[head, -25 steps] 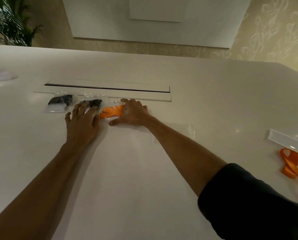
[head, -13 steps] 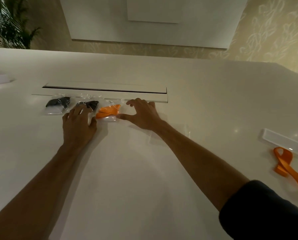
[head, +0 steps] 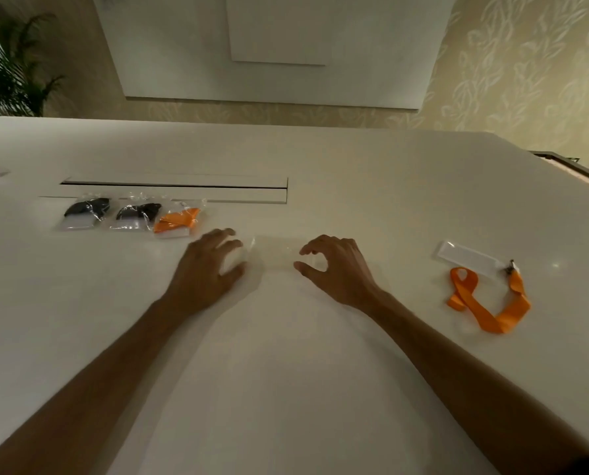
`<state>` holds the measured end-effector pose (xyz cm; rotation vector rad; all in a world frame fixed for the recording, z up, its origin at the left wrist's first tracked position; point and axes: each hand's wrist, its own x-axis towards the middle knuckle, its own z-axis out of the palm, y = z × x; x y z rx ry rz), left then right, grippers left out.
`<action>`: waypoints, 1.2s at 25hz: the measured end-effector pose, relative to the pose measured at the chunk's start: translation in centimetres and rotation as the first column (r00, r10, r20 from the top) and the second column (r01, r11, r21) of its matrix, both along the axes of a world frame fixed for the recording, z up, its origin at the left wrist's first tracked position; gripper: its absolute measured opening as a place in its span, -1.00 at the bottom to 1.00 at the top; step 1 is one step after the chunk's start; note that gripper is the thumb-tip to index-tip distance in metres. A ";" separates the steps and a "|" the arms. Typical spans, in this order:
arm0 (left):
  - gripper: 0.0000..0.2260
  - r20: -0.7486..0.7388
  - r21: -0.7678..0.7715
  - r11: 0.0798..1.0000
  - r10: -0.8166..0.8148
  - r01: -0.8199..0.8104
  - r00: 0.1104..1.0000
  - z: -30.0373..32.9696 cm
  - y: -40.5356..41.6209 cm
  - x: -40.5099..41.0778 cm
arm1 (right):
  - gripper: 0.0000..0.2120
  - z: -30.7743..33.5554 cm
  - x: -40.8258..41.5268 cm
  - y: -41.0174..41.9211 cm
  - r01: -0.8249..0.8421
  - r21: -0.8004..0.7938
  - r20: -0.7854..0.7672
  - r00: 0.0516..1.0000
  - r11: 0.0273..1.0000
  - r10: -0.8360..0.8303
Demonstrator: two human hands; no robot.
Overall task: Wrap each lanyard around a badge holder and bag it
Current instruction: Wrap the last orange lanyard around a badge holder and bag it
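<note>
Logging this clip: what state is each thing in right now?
Two black lanyard bags: packed, lying flat.
Orange lanyard bag: packed, lying flat.
Empty bag: flat between the hands.
Loose orange lanyard: unwrapped, clipped to badge holder.
Left hand: holds nothing.
Right hand: holds nothing.

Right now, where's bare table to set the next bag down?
Free: table between the forearms; strip between right hand and loose orange lanyard. Crowded: three filled bags in a row by the slot; an empty clear bag between the hands.

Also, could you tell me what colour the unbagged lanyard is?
Orange, seen clearly in the head view.
</note>
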<state>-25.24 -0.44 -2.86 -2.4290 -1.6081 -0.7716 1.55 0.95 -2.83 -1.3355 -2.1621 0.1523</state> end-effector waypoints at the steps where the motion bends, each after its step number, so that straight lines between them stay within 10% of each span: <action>1: -0.53 -0.044 -0.053 0.998 -0.047 0.045 0.998 -0.1 -0.5 1.5 | -0.70 0.0 1.5 -0.6 0.017 0.009 0.016 1.000 1.000 -0.017; 13: -0.74 0.010 -0.075 0.970 -0.232 0.232 0.973 -1.0 -4.4 13.6 | -0.73 1.3 23.7 -3.6 0.391 0.084 -0.009 0.920 0.917 -0.391; 20: -0.76 0.032 -0.005 0.974 -0.228 0.229 0.973 -1.5 -6.2 19.5 | -0.28 0.0 30.0 -2.3 0.477 -0.116 0.251 0.863 0.871 -0.438; 30: -0.77 0.229 0.082 0.992 -0.109 0.093 0.967 0.1 -6.4 24.9 | -0.32 1.0 30.0 -2.1 0.421 -0.135 0.042 0.907 0.897 -0.419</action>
